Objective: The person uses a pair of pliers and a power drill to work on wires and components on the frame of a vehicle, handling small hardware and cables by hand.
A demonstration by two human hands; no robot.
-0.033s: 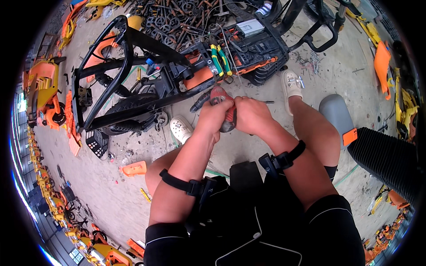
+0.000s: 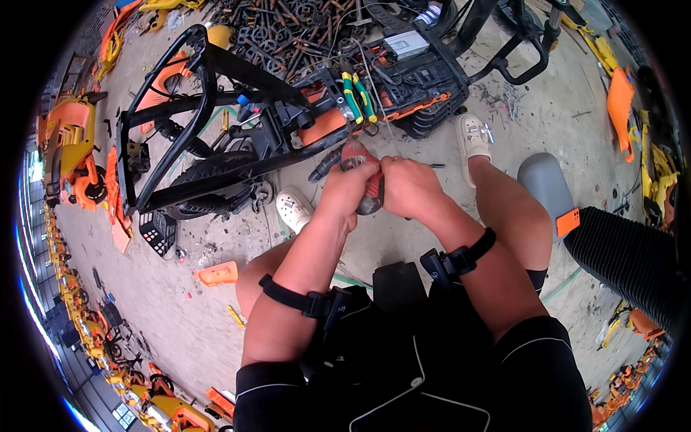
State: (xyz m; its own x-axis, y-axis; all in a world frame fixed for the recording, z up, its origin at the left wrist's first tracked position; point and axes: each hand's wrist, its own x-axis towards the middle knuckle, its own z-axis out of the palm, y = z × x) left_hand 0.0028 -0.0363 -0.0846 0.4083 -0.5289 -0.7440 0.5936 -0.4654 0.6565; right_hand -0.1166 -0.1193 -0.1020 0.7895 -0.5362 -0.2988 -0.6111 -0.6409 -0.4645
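A red and dark grey power drill [image 2: 355, 154] is held before me, above the floor between my feet. My left hand [image 2: 345, 189] is closed round its body. My right hand [image 2: 409, 186] is closed against its right side, over the front end, whose details it hides. A thin dark bit [image 2: 437, 166] sticks out beyond the right hand. Just past the drill lies a black vehicle frame [image 2: 237, 173] with wheels and an orange panel. Pliers [image 2: 360, 97] with green and yellow handles rest on that frame.
A heap of rusty metal parts [image 2: 281, 32] lies behind the frame. To my right are a grey seat-like piece [image 2: 541, 176], an orange phone [image 2: 567, 222] and a black ribbed object [image 2: 622, 259]. An orange plastic piece [image 2: 217, 273] lies on the floor at left, near a black crate [image 2: 157, 232].
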